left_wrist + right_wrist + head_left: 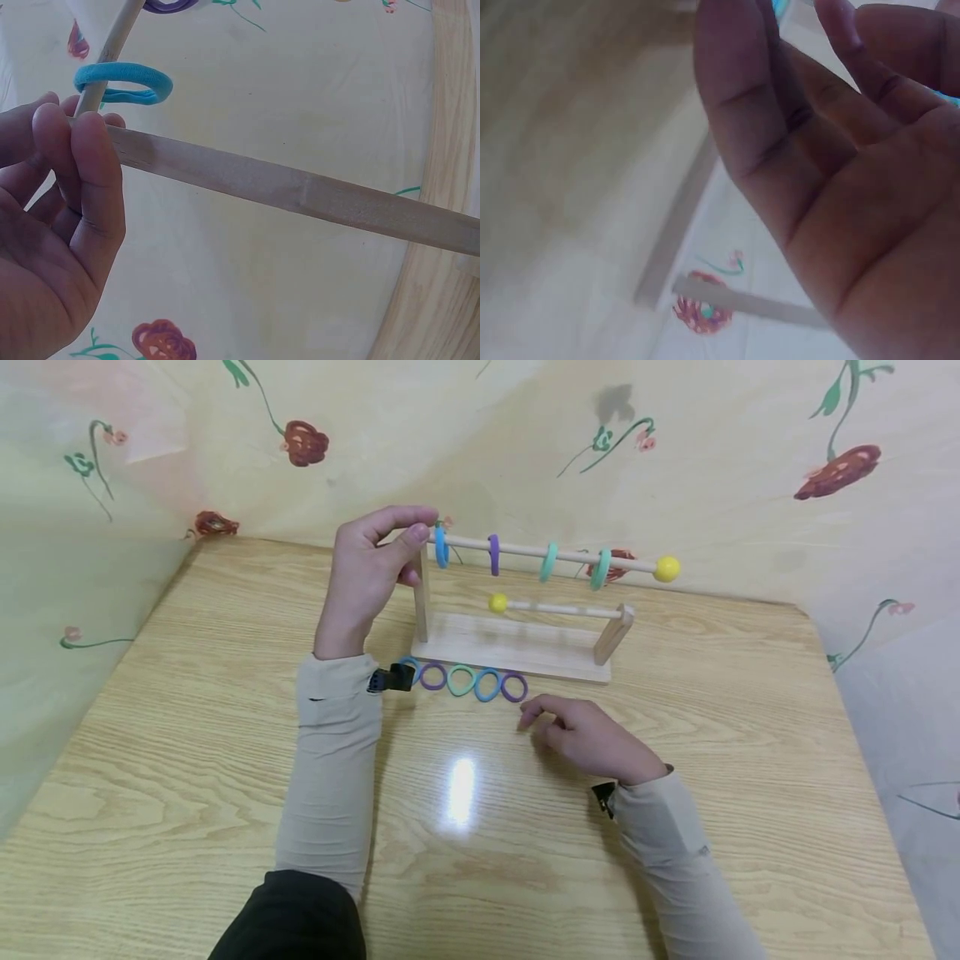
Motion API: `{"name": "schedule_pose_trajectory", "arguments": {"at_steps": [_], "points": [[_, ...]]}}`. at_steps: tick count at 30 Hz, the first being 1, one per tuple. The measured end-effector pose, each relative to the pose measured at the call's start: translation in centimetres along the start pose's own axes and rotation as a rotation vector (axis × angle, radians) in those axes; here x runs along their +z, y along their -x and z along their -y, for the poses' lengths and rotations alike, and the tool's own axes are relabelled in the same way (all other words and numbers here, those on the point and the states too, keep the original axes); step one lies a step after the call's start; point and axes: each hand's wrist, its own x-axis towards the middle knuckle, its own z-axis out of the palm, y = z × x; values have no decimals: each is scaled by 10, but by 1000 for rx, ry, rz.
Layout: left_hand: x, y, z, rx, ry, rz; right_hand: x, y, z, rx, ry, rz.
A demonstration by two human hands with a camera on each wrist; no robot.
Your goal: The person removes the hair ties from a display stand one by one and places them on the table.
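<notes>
My left hand (367, 556) pinches the left end of the upper wooden rod (517, 549) at the top of the stand's left post (262, 180). Just beyond those fingertips a blue hair tie (124, 81) hangs on the rod. Further along it hang a purple hair tie (494, 555) and two green ones (549, 562), and a yellow ball (667, 569) caps the right end. My right hand (588, 739) is low over the table, fingers loosely bent and holding nothing. Its fingertips are right beside a purple hair tie (514, 687), the rightmost of a row.
In that row lie several hair ties, among them a green one (461, 680) and a blue one (487, 685), along the front of the wooden base (517, 647). A lower rod (562, 609) with a yellow ball juts left from the short right post (615, 633). Flowered wall covering rises behind the table.
</notes>
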Motion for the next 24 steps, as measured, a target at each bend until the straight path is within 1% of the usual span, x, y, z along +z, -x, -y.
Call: {"name": "schedule_pose_trajectory", "arguments": {"at_steps": [1, 2, 3, 5, 8, 9, 10, 11, 13, 16, 21, 24], "points": [[0, 0, 0, -6, 7, 1, -4, 1, 1, 9, -19, -18], [1, -1, -1, -12, 12, 2, -8, 2, 3, 20, -50, -53], [1, -1, -1, -18, 18, 4, -13, 3, 5, 32, -96, -109], [2, -2, -1, -21, 23, 8, -22, 5, 10, 42, -214, -275], [1, -3, -1, -24, 28, 7, -35, 4, 19, 7, -470, -563], [1, -3, -1, -21, 22, 4, -38, 2, 21, -20, -546, -642], [0, -3, -1, -19, 18, 1, -40, 0, 23, -45, -607, -705], [0, -3, -1, -17, 15, -2, -42, -2, 26, -64, -666, -747], [-2, -3, -1, -25, 17, -8, -45, -8, 28, -97, -757, -784], [-2, -3, -2, -37, 23, -8, -48, -16, 29, -109, -825, -770], [0, -4, -4, -61, 45, -6, -51, -26, 30, -117, -858, -710], [0, -5, -6, -62, 45, -5, -53, -29, 31, -91, -871, -686]]}}
